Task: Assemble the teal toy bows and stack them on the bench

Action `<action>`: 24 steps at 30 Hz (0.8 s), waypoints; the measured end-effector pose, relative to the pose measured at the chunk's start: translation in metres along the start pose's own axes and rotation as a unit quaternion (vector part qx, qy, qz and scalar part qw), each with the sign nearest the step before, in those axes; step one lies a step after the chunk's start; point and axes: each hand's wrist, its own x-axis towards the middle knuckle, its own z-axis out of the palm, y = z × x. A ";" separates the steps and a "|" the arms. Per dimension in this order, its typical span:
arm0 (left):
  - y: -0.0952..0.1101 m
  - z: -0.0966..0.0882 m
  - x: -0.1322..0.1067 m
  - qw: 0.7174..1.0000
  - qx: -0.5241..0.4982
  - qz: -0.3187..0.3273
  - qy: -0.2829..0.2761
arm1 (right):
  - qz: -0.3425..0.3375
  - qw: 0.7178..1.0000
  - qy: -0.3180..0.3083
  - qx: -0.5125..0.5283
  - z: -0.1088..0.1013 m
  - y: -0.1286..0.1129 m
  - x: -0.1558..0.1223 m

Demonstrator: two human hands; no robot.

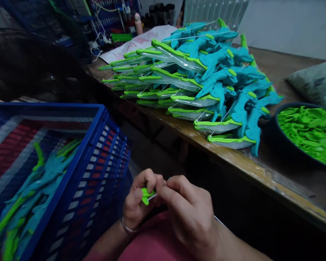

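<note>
Close to my body, my left hand [141, 199] pinches a small bright green plastic piece [146, 196] between thumb and fingers. A white string [152, 197] runs from that piece toward my other hand. My right hand [190, 206] is closed, its fingertips pressed together against the left fingers. What its fingertips grip is mostly hidden, though a length of white string shows again beyond the wrist. On the table ahead lies a big stack of teal and green plastic toy bows [223, 90] with clear parts and white strings.
A blue plastic crate [97, 145] at the left, lined with striped cloth, holds several teal and green toys [40, 192]. At the right, a dark bowl [273, 127] is full of green pieces [310, 130]. The wooden table edge [250, 174] crosses ahead. A bag [318, 81] lies behind the bowl.
</note>
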 end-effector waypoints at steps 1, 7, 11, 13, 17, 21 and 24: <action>0.000 0.000 0.000 1.000 0.002 -0.001 0.000 | 0.004 1.000 0.000 0.002 0.000 0.000 0.001; -0.001 0.002 0.002 1.000 0.007 -0.014 0.019 | 0.001 1.000 0.026 -0.003 -0.001 -0.002 0.004; 0.000 0.002 0.003 1.000 0.002 -0.014 0.012 | -0.002 1.000 0.026 -0.004 0.000 -0.002 0.003; 0.000 0.002 0.002 1.000 0.005 -0.023 0.017 | -0.002 1.000 0.027 -0.003 0.002 -0.002 0.003; -0.004 -0.001 0.000 1.000 -0.009 -0.015 0.007 | -0.014 1.000 0.026 -0.007 0.004 -0.002 0.003; -0.003 0.000 0.007 0.999 0.022 -0.028 0.006 | -0.032 0.999 0.024 -0.011 0.003 0.000 0.007; -0.002 0.003 0.012 0.998 0.031 -0.047 0.031 | -0.044 0.999 0.027 -0.014 -0.001 0.006 0.009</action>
